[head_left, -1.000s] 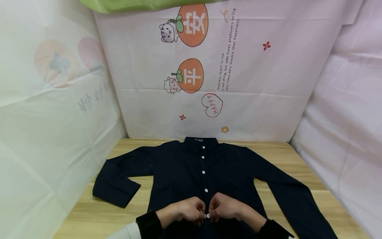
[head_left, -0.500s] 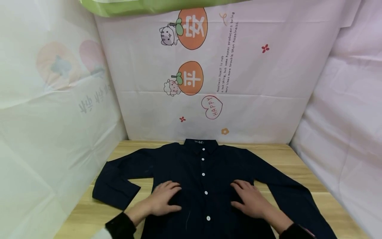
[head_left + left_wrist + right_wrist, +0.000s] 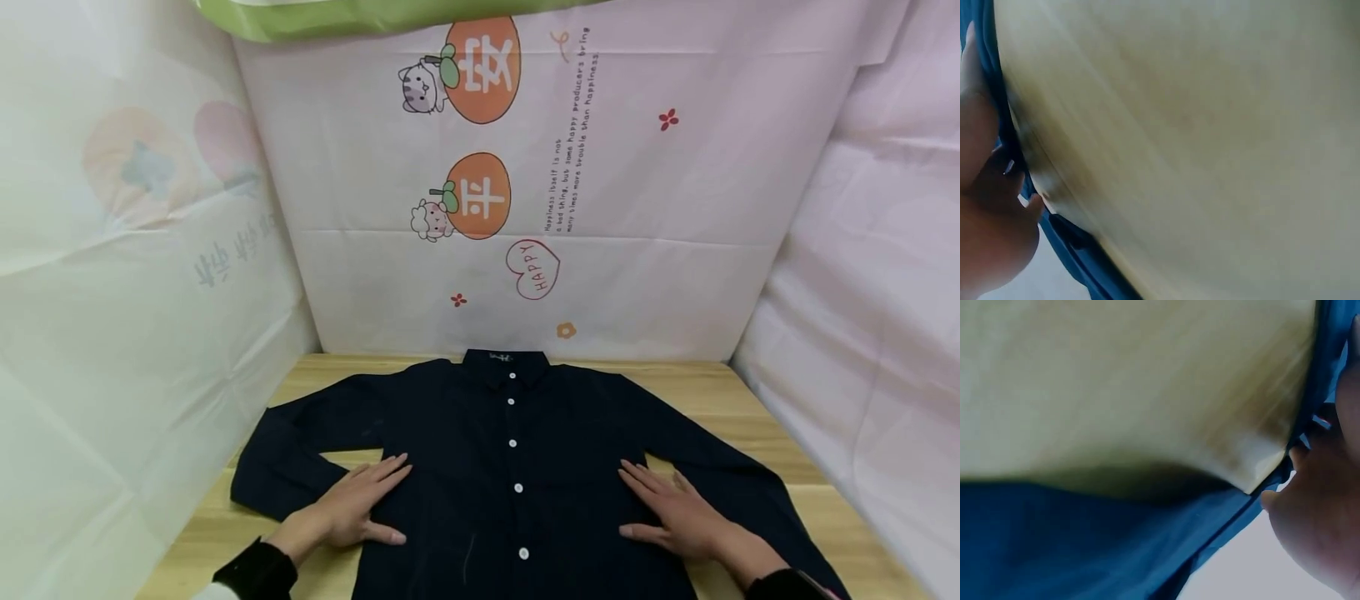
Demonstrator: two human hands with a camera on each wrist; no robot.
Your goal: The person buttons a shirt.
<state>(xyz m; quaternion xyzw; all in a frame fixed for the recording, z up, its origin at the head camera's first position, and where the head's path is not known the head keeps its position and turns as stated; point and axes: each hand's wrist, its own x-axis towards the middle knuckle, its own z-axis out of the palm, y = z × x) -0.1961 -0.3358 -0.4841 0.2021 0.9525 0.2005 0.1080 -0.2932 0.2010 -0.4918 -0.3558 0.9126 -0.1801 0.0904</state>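
Observation:
A dark navy button-up shirt (image 3: 450,450) lies face up and spread flat, collar (image 3: 517,367) toward the back wall. White buttons (image 3: 518,487) run down its closed front. My left hand (image 3: 348,504) rests with straight, spread fingers on the shirt's left side edge. On the opposite side edge, my right hand (image 3: 678,512) lies likewise, fingers extended and thumb apart. Neither hand grips the cloth. Both wrist views show the hand at the frame's edge against blue fabric, with wood surface beside it. The shirt's lower hem is outside the head view.
The shirt lies on a light wooden table (image 3: 705,383). Its left sleeve (image 3: 281,467) is bent back inward; the right sleeve (image 3: 742,475) stretches out toward the front right. Printed white cloth walls (image 3: 637,275) enclose the back and both sides. Green-edged material (image 3: 337,25) hangs at the top.
Both hands were pinching near a lower button at the shirt's middle. They let go, spread apart over the front, and moved outward to the side edges. The shirt stays in place.

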